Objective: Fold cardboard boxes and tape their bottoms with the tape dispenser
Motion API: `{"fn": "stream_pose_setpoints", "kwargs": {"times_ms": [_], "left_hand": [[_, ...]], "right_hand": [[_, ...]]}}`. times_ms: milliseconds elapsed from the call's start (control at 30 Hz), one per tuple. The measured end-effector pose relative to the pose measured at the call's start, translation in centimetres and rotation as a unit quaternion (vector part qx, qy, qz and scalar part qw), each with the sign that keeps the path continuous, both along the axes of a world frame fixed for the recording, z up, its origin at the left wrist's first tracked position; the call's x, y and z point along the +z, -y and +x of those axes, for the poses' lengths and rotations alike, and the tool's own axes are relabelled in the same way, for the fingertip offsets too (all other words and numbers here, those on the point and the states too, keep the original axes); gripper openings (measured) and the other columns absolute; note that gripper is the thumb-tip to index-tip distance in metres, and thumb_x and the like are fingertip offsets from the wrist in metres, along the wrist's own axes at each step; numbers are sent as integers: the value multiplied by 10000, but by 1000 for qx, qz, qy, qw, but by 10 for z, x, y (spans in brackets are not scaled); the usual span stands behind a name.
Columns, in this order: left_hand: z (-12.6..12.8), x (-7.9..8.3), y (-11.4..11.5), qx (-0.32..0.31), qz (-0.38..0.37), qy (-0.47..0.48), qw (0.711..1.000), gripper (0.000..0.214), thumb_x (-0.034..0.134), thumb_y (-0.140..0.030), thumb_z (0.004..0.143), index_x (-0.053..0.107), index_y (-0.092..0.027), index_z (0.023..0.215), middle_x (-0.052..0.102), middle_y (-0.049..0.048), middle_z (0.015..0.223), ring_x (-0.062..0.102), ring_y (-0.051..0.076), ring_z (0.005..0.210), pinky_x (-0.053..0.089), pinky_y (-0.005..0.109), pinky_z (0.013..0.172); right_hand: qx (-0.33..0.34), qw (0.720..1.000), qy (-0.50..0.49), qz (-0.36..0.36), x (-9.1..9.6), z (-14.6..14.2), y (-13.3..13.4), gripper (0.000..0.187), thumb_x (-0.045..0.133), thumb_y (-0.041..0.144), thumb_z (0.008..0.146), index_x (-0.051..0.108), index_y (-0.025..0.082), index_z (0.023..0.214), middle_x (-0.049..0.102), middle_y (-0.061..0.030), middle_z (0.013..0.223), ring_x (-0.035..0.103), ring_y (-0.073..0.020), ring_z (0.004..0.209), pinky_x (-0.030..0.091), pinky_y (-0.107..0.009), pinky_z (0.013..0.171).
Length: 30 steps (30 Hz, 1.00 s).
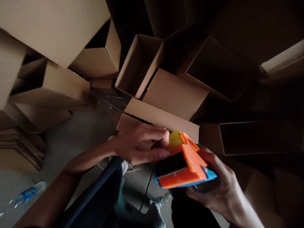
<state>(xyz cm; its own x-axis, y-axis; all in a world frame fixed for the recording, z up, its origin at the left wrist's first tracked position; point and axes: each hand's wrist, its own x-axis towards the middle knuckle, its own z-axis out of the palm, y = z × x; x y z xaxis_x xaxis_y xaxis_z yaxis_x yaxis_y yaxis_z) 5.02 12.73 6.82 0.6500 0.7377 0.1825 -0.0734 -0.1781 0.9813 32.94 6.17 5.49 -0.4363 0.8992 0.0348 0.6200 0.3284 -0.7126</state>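
Tape dispenser, orange and blue, loaded with yellow roll; grasped in right hand, by cardboard box's near edge. Left hand: fingers curled beside roll, grip cannot be told. Bottle: blue label, illegible.

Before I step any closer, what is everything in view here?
Tape dispenser: 1, orange, blue and black, below centre
Rounded piece: 1, yellow, on the tape dispenser
Cardboard boxes: several, brown, across the view; exact count hidden
Cardboard stack: 1, brown, lower left
Bottle: 1, clear, blue label, lower left
Floor: 1, grey, between boxes
Strands: several, pale, on the floor
Long piece: 1, pale, right edge, unclear
Trouser legs: 2, dark, bottom
Left grip: 1, bare hand, beside the rounded piece
Right grip: 1, bare hand, holding the tape dispenser
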Motion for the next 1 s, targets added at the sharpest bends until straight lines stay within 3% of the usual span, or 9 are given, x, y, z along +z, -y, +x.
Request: {"fn": "stream_pose_setpoints", "kwargs": {"times_ms": [200,300,367,500,567,767,933,1000], "left_hand": [[7,0,4,23,-70,-11,997,374,639,-415,1015,489,-214,738,492,-38,642,455,116,583,365,263,557],[7,2,5,40,-71,-39,996,396,618,-415,1025,496,-209,709,498,-42,612,451,107,558,353,249,536],[3,3,5,58,-58,-48,995,404,606,-406,1037,501,-207,702,498,-44,603,441,104,547,341,249,527],[-11,-1,6,147,-39,-63,986,411,599,-403,1051,517,-202,702,497,-43,609,433,102,544,337,246,515],[-20,-5,6,177,-22,-82,981,408,611,-416,1045,540,-197,708,511,-39,621,451,102,557,350,245,527],[-35,-11,13,213,11,-130,968,425,612,-417,1038,524,-201,682,489,-41,603,440,111,558,344,264,546],[-47,-14,17,292,-21,-139,946,392,615,-354,1021,496,-205,678,403,-52,621,361,109,562,292,270,522],[-54,-14,17,294,-41,-157,942,386,622,-341,1007,497,-203,670,412,-46,634,370,110,572,298,270,515]], "right_hand": [[15,1000,-8,-13,9,-5,-4,381,644,216,783,523,232,1143,648,-16,927,637,-119,659,546,-189,583],[25,1000,1,-7,10,-7,-7,303,647,237,824,534,238,1104,635,6,861,630,-116,643,532,-184,559],[40,999,0,6,9,-8,-8,271,679,312,877,546,234,1099,635,7,833,623,-127,641,536,-203,552],[46,997,-30,49,1,-9,-12,494,737,595,901,580,198,1149,669,-37,858,643,-169,708,570,-261,598],[46,996,-46,62,-1,-10,-14,505,728,639,893,592,192,1084,665,-52,855,650,-182,717,561,-276,589],[34,992,-100,70,-4,-11,-15,326,542,514,1038,616,196,1042,646,-41,793,640,-179,660,534,-293,574],[-51,992,-99,53,-8,0,-12,295,502,460,1046,633,214,950,554,5,682,528,-122,504,410,-237,439],[-71,990,-97,71,-10,5,-8,264,528,446,1032,646,221,960,582,2,696,529,-117,490,388,-230,421]]}}
